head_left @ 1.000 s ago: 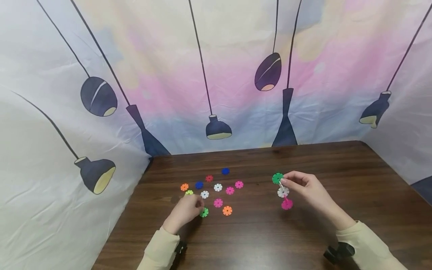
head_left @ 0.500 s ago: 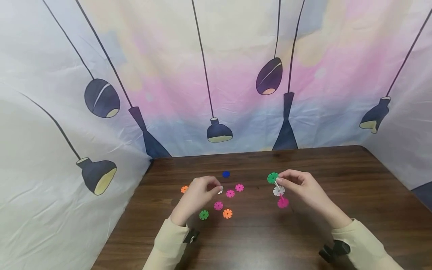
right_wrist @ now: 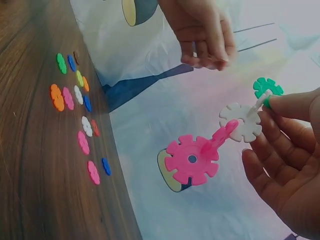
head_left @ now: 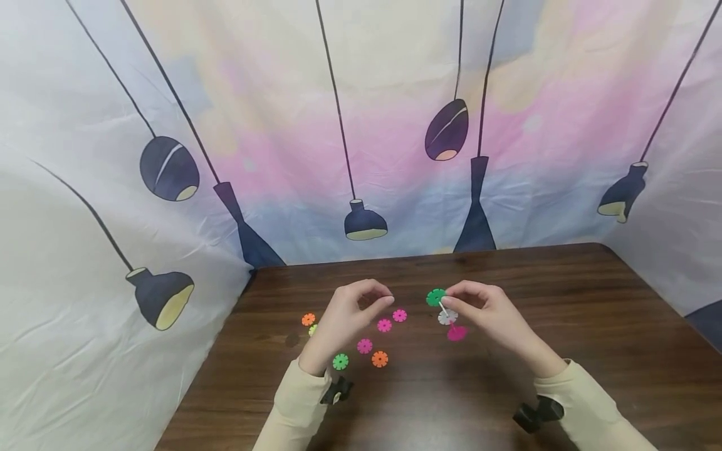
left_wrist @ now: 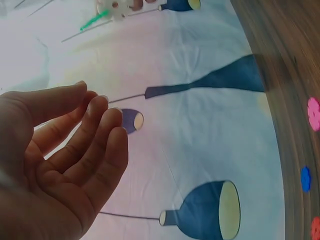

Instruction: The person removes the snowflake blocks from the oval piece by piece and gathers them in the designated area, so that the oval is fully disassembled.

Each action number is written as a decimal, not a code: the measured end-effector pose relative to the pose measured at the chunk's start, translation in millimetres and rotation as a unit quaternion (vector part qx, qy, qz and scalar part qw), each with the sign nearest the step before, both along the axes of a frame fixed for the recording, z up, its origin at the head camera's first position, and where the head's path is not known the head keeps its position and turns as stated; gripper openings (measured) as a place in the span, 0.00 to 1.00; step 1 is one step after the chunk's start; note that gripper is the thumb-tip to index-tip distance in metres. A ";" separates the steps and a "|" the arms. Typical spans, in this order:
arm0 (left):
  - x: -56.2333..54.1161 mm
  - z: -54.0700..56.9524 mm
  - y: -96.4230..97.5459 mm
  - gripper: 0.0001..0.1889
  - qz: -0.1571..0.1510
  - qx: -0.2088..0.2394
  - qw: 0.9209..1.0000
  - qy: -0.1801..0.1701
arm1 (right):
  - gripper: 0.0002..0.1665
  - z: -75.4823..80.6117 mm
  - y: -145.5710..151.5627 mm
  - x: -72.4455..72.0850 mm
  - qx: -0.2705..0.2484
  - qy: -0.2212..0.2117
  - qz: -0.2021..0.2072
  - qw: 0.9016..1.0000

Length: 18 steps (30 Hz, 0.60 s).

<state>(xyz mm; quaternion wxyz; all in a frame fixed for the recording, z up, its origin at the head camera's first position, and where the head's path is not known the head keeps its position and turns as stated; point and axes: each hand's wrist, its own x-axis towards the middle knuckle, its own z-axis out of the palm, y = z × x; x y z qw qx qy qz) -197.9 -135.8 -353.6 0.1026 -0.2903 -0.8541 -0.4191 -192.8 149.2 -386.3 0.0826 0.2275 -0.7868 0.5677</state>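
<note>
My right hand (head_left: 487, 310) pinches a chain of slotted plastic building discs between thumb and fingers, raised off the table. A green disc (head_left: 435, 297) sits at its upper end by the thumb. White discs (right_wrist: 241, 122) form the middle, and a pink disc (right_wrist: 192, 159) hangs face-on at the other end, joined crosswise through another pink one. My left hand (head_left: 350, 319) hovers to the left of the chain, fingers loosely bent and thumb near the fingertips. Nothing shows between them in the left wrist view.
Loose discs lie on the brown table (head_left: 440, 401), among them a green disc (head_left: 341, 361), an orange disc (head_left: 380, 358) and several pink ones. My left forearm and hand hide others from the head view. A lamp-printed cloth (head_left: 395, 156) hangs behind the table.
My left hand has risen from beside the loose green disc and moved right, toward the chain. My right hand has brought the chain leftward, so the hands are closer together.
</note>
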 end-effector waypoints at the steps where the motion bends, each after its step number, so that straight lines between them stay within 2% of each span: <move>1: 1.5 -0.1 1.6 0.03 -0.004 0.000 1.000 0.002 | 0.08 -1.1 -1.8 -0.1 0.003 0.006 0.001 1.000; 7: 5.8 -3.4 13.7 0.05 -0.046 -0.004 0.999 0.010 | 0.05 -7.7 -7.7 -0.8 0.006 0.026 0.030 0.999; 14: 14.3 -9.0 26.6 0.06 -0.062 -0.022 0.998 0.000 | 0.04 -12.2 -14.0 1.5 0.012 0.050 0.064 0.997; 18: 15.3 -10.7 31.6 0.05 -0.070 -0.029 0.997 0.002 | 0.04 -13.3 -15.2 2.1 0.020 0.066 0.071 0.995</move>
